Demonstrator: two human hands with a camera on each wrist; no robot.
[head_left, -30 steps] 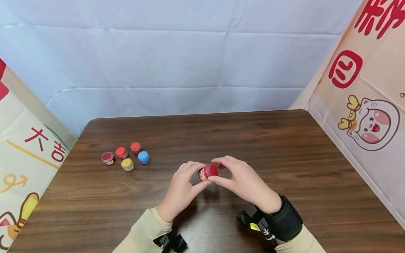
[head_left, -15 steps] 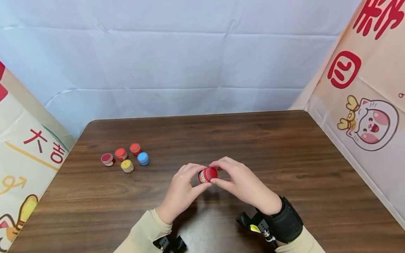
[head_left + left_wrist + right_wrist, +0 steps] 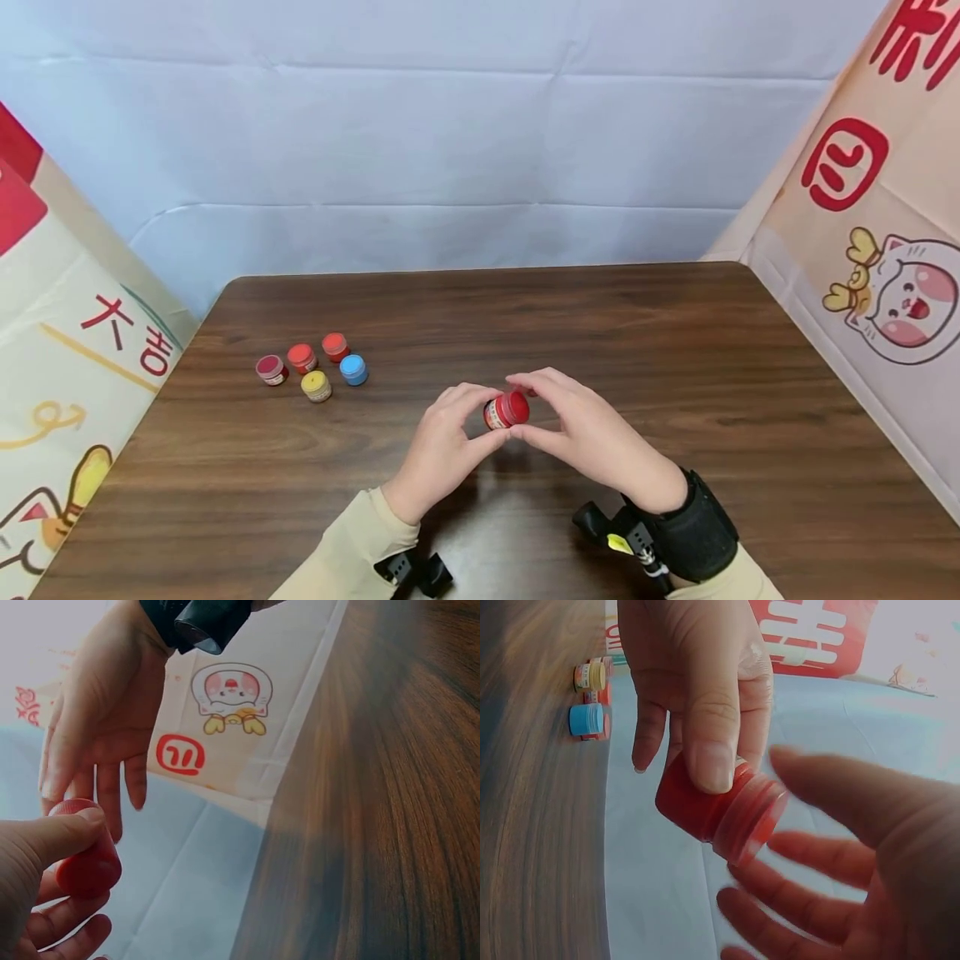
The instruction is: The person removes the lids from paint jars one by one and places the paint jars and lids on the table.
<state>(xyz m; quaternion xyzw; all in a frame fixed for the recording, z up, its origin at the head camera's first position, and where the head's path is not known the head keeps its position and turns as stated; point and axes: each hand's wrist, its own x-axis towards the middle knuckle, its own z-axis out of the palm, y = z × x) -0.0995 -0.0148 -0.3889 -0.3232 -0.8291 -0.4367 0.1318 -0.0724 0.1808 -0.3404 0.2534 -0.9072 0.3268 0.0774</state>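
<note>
Thumb and fingers of the left hand [image 3: 438,446] pinch a small red jar [image 3: 495,413] tilted above the table, its red lid [image 3: 514,407] towards the right hand [image 3: 600,433]. In the right wrist view, the left thumb lies across the jar body [image 3: 686,796]. There the right hand [image 3: 862,855] is spread around the lid [image 3: 751,817], thumb apart from it and fingertips close to its rim; whether one touches cannot be told. The left wrist view has the left hand [image 3: 37,877] under and behind the jar [image 3: 90,866], and the right hand [image 3: 105,712] beyond it.
On the left of the brown table [image 3: 420,333] stand a dark red jar [image 3: 272,370], two red jars [image 3: 302,358] [image 3: 335,347], a yellow jar [image 3: 316,386] and a blue jar [image 3: 353,369]. Cloth hangs behind and at both sides.
The right fingers have loosened from the lid and spread a little apart. The left hand still pinches the jar. The whole head view has shifted slightly.
</note>
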